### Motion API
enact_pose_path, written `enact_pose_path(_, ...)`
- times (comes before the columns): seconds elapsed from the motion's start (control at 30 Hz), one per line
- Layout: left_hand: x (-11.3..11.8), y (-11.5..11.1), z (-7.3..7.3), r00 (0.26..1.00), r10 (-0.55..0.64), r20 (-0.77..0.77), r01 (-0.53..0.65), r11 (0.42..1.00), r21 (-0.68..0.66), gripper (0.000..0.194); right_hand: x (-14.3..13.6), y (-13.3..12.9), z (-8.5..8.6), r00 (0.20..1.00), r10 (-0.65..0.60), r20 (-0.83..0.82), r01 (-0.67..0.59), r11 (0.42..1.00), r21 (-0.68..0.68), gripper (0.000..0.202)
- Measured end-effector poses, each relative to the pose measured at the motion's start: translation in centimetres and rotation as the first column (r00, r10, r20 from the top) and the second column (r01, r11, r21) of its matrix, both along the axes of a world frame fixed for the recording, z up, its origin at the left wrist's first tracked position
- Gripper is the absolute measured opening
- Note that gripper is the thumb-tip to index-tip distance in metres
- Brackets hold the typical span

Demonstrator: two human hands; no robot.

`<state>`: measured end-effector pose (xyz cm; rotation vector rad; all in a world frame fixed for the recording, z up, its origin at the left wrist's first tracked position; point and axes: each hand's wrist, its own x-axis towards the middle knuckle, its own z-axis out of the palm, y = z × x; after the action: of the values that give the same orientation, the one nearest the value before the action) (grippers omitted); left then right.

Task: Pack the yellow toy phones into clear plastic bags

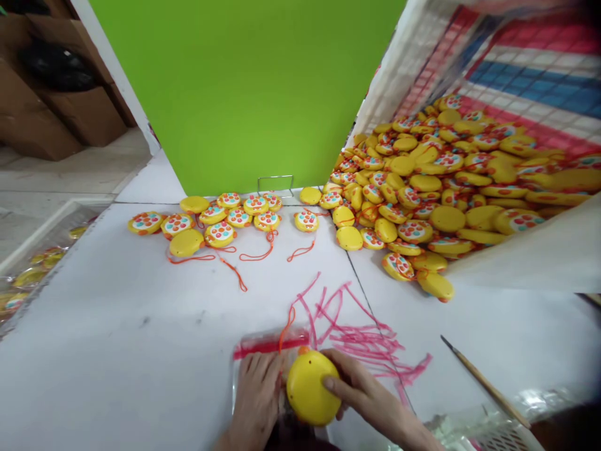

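My right hand [357, 388] grips a round yellow toy [312, 388], its thumb on the plain back and its fingers behind the rim. The toy has small holes and an orange tip at the top. An orange cord loop [287, 326] rises just left of it. My left hand [257, 394] lies over a clear plastic bag [237, 369] with a pink strip [272, 343] along its top edge. Its fingers point forward, close together and fairly straight. The toy covers part of the bag, and the left fingertips are partly hidden near it.
More yellow toys [220, 233] with coloured dots and orange cords lie ahead, before a green panel [253, 94]. A large heap [422, 181] spills from a sack at right. Pink strips [366, 341] and a thin wooden-handled tool [486, 382] lie nearer. Bagged toys [32, 275] stand left.
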<state>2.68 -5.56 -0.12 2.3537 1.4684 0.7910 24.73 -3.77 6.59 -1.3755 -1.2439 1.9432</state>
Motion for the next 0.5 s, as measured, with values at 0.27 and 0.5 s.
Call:
enact_pose_path(0.27,0.4,0.4,0.6,0.999,-0.029,0.013,0.026,0.979,0.202,0.027,-4.2,1.1,0.8,0.961,-0.156,-0.227,0.158,0.987,-0.011,0.052)
enact_pose_path(0.5,0.0,-1.1,2.4,0.998,-0.036,0.045,0.022,0.959,0.283,0.022,-4.5,1.1,0.9,0.934,0.103,0.343,-0.27,0.831,0.486,0.036)
